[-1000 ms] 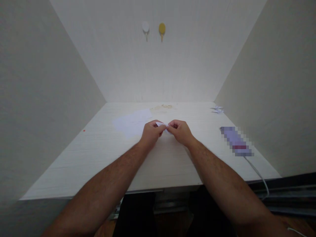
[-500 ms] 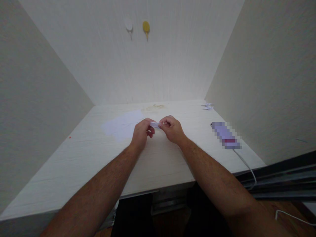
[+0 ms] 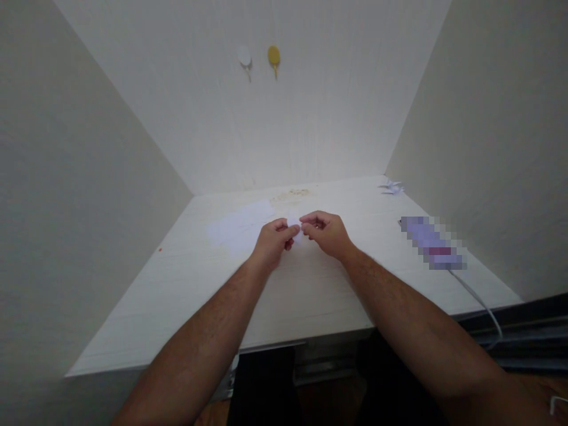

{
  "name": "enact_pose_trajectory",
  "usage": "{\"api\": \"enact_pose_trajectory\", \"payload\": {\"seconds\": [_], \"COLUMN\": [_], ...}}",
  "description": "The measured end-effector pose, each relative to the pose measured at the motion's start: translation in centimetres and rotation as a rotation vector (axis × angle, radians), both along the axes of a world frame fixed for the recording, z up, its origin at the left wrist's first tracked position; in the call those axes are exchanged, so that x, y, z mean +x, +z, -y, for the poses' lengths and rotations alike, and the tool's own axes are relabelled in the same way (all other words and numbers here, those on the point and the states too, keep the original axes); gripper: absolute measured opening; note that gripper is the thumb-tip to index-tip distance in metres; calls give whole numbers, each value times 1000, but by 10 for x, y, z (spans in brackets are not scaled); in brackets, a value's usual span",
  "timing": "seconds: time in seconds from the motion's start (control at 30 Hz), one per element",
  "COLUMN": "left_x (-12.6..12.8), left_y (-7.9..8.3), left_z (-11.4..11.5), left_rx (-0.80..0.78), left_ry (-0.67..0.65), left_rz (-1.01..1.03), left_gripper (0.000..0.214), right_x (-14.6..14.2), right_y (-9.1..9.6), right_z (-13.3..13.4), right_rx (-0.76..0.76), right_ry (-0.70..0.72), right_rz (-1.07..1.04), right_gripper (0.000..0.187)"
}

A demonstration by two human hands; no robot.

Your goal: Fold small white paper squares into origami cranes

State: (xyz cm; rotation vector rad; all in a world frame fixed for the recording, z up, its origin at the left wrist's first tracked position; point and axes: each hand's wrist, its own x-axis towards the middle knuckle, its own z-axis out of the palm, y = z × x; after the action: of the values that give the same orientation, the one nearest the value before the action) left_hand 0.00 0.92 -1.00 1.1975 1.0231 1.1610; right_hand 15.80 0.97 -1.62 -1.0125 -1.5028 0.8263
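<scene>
A small piece of folded white paper (image 3: pixel 293 223) is held above the middle of the table. My left hand (image 3: pixel 271 244) pinches it between thumb and fingers, with the thumb lying across its front. At the paper's right edge is my right hand (image 3: pixel 327 232), its thumb and forefinger closed in on that edge; the exact contact is too small to see clearly. Behind and left of my left hand, white paper sheets (image 3: pixel 237 223) lie flat on the white tabletop (image 3: pixel 306 296).
Small folded paper figures (image 3: pixel 393 188) stand at the back right corner. A pixelated phone-like device (image 3: pixel 430 242) with a white cable (image 3: pixel 477 294) lies at the right. Walls enclose the table on three sides; a white hook (image 3: pixel 245 57) and a yellow hook (image 3: pixel 274 55) hang at the back.
The paper is turned from a narrow strip to a broader face. My left thumb has come over its front. The whole scene has shifted right in view as the camera turned.
</scene>
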Motion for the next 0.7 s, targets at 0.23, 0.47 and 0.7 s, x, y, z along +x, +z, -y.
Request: {"api": "enact_pose_trajectory", "payload": {"seconds": [0.23, 0.47, 0.7], "left_x": [4, 3, 8], "left_y": [3, 6, 7], "left_z": [5, 8, 10], "left_rx": [126, 122, 16], "left_ry": [51, 55, 82], "left_rz": [-189, -314, -169], "left_gripper": [19, 17, 13], "right_x": [1, 3, 3], "right_y": [4, 4, 4], "right_z": [3, 5, 6], "right_rx": [4, 141, 278], "right_ry": [-93, -90, -163], "right_rz": [170, 293, 478], "right_gripper": [10, 8, 8]}}
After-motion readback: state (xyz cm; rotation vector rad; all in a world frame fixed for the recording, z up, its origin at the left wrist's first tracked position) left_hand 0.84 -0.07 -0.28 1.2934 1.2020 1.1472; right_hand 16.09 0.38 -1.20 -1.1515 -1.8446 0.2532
